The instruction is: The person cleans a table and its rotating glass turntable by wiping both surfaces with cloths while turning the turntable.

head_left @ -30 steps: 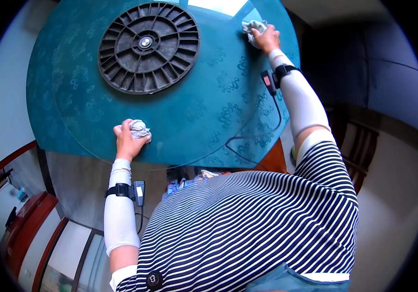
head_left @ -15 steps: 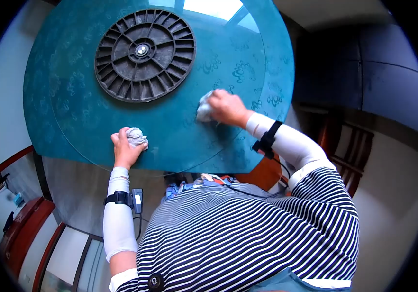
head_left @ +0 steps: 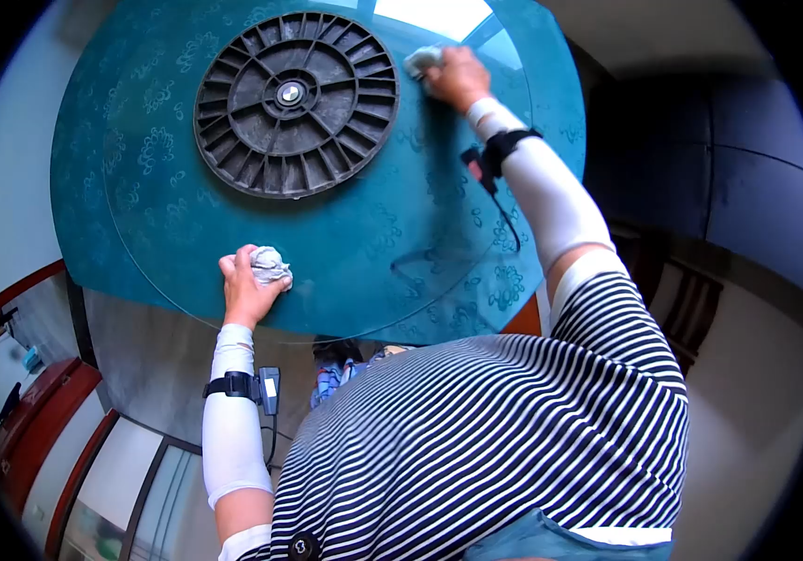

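Observation:
My left hand (head_left: 246, 291) is closed around a crumpled whitish cloth (head_left: 272, 266), resting on the glass near the front edge of the round teal table (head_left: 345, 252). Stretched toward the far right side, my right hand (head_left: 458, 77) grips a pale cloth (head_left: 423, 60) against the tabletop. Left of that hand lies a dark, ribbed round turntable base (head_left: 294, 182) with a small black-and-white hub at its middle. Neither hand touches the base. The fingertips of my right hand are partly hidden.
A cable (head_left: 511, 224) hangs from the band on my right wrist over the table. Wooden chairs (head_left: 691, 304) stand at the right, near a dark cabinet (head_left: 757, 178). A red-brown wooden piece (head_left: 42, 425) is at lower left. Light reflects off the far tabletop.
My right hand has slid its cloth away from me, up along the right side of the turntable base. My left hand stays nearly in place. The view has shifted slightly.

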### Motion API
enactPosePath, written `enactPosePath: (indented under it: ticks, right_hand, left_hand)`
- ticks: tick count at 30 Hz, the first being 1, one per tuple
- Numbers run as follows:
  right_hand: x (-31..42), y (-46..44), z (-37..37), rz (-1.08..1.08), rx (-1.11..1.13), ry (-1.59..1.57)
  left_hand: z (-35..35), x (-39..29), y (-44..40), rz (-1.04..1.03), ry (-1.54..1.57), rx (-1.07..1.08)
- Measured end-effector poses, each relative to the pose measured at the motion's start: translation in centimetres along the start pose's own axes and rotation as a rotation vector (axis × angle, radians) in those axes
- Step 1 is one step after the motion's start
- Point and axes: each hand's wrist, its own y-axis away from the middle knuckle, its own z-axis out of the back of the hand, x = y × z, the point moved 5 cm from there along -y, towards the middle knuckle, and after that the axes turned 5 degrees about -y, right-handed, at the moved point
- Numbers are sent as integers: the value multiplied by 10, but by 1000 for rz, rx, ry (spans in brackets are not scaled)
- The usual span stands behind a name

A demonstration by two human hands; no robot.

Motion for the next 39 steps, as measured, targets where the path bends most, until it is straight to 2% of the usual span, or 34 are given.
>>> enactPosePath:
  ticks: [2, 3, 8, 9, 11, 12, 16, 17, 19, 23, 25, 28, 30, 32, 33, 34, 36, 37, 39]
  right_hand:
    - [34, 52, -4, 113, 89, -51]
    - [40, 80, -3, 149, 50, -122]
    - [38, 221, -2, 459, 277, -201]
    - [37, 237, 0, 486, 348, -199]
    - [26, 234, 12, 553, 330, -225]
    - [13, 216, 0, 481, 296, -118]
    - [-61, 130, 19, 29, -19, -89]
    - [-62, 124, 26, -10, -57, -71]
    - [-51, 140, 21, 2, -56, -73]
    - [32, 244, 37, 291, 70, -183]
    - [74, 276, 15, 373, 170, -238]
    - [61, 269, 29, 396, 172, -206]
    - [25, 246, 39, 149, 176, -103]
    - [-20, 228, 49, -51, 16, -83]
    - [-27, 227, 53, -119, -18, -65]
    - [-21, 234, 50, -96, -34, -82]
    - [11, 257, 31, -48, -68, -109]
    - [42, 278, 24, 17, -26, -146]
    - [104, 317, 18, 152, 81, -149]
  left_hand:
    - [0, -1, 0, -1, 5, 4]
    - [0, -2, 1, 0, 10, 4]
    - [-10, -7, 3, -21, 0, -7]
    - [-10, -7, 4, -20, -4, -8]
    - [-11, -5, 3, -17, -9, -5]
    - [-12, -4, 4, -14, -8, 2]
    - [-27, -12, 20, -48, -30, -18]
    - [-27, -16, 24, -41, -37, -17]
    - [-29, -20, 28, -27, -31, -12]
    - [-19, -50, 55, -38, -33, -32]
    - [-25, -42, 51, -32, -33, -19]
    - [-19, -54, 59, -100, -49, -81]
    - [-5, -63, 67, -98, -90, -63]
    - [-4, -55, 69, -99, -124, -45]
    - [-2, -47, 70, -192, -211, -224]
    - [-2, -41, 73, -287, -297, -402]
    - [-18, -29, 71, -330, -242, -455]
    - [-18, -26, 71, -367, -192, -513]
    - [-22, -21, 70, -354, -156, -493]
